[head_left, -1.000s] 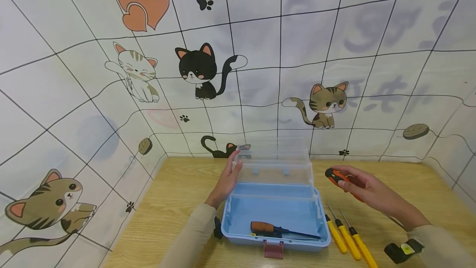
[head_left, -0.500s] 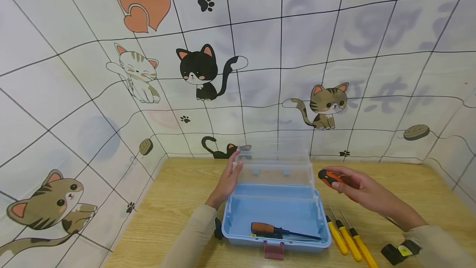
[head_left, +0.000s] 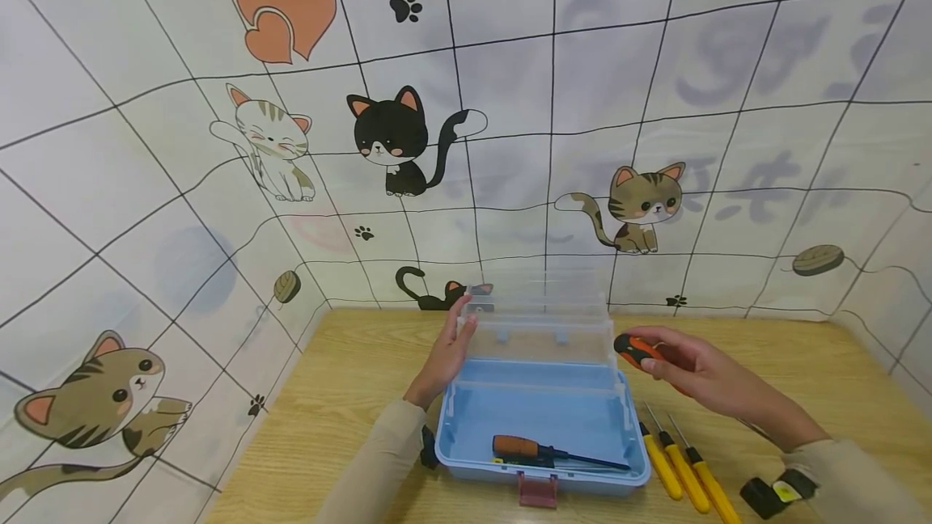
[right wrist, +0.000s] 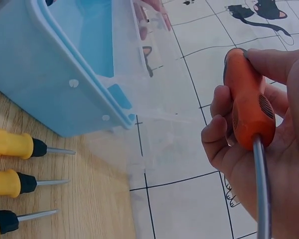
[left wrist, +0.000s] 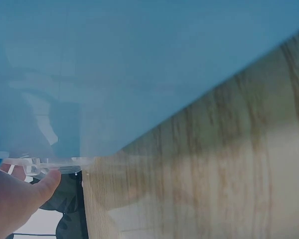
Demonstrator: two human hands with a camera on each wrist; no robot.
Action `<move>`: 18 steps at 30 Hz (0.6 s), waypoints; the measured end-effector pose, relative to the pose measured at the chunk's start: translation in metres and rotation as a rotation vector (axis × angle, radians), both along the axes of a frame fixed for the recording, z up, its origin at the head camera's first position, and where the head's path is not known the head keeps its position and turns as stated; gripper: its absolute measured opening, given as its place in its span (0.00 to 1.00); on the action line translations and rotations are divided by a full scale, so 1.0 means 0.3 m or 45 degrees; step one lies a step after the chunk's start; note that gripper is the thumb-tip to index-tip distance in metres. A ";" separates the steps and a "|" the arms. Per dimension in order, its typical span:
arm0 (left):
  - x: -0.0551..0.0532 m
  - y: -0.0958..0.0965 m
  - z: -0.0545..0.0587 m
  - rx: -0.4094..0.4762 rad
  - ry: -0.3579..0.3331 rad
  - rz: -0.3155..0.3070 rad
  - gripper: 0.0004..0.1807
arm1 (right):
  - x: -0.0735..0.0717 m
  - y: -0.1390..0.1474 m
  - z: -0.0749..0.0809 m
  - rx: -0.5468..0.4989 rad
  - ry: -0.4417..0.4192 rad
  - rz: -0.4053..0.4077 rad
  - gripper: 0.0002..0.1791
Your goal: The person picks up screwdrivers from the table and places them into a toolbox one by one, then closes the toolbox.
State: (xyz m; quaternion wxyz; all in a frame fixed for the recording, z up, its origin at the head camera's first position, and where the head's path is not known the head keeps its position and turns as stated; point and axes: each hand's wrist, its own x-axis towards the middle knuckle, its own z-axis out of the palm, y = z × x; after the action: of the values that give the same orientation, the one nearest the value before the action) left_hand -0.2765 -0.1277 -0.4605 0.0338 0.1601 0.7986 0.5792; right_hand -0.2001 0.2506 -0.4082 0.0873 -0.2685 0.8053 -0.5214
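A light-blue toolbox (head_left: 539,415) stands on the table with its clear lid (head_left: 539,338) raised. My left hand (head_left: 446,352) holds the lid's left edge, thumb in front; the left wrist view shows that thumb (left wrist: 47,184) against clear plastic. In my right hand (head_left: 709,370), to the right of the lid and above the table, is an orange and black screwdriver (right wrist: 249,104), gripped by its handle, its metal shaft pointing back toward the wrist. Inside the box, along the front wall, lies a brown-handled screwdriver (head_left: 517,446) with something yellow and black partly hidden under it.
Several yellow-handled screwdrivers, among them a nearest one (head_left: 712,485), lie side by side right of the box. A maroon latch (head_left: 537,491) hangs at the box front. Behind the wooden table (head_left: 349,395) rises a wall covering (head_left: 510,160) printed with cats.
My right hand has moved a little left with the orange screwdriver, closer to the raised lid. The left hand keeps its hold on the lid.
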 end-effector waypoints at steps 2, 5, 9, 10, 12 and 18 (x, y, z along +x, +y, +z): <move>-0.001 0.000 0.000 0.005 0.002 -0.002 0.26 | -0.001 -0.007 0.002 -0.011 0.003 0.017 0.23; -0.002 -0.001 0.000 -0.002 -0.010 0.005 0.26 | -0.001 -0.019 0.007 -0.014 0.008 0.035 0.23; -0.001 -0.002 0.001 -0.025 -0.021 0.007 0.27 | 0.000 -0.033 0.013 -0.021 0.008 0.053 0.23; -0.001 -0.001 0.002 -0.029 -0.013 0.005 0.28 | -0.001 -0.035 0.013 -0.028 0.006 0.061 0.23; 0.001 0.000 0.004 -0.033 -0.003 -0.001 0.29 | -0.002 -0.039 0.013 -0.040 0.008 0.076 0.23; 0.003 0.000 0.009 -0.024 -0.003 0.000 0.29 | -0.009 -0.047 0.007 -0.045 0.012 0.104 0.24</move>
State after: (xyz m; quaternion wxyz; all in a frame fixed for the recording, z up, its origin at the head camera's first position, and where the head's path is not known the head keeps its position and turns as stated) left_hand -0.2756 -0.1278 -0.4577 0.0364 0.1590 0.8040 0.5718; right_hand -0.2028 0.2366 -0.4061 0.0999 -0.3052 0.7846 -0.5303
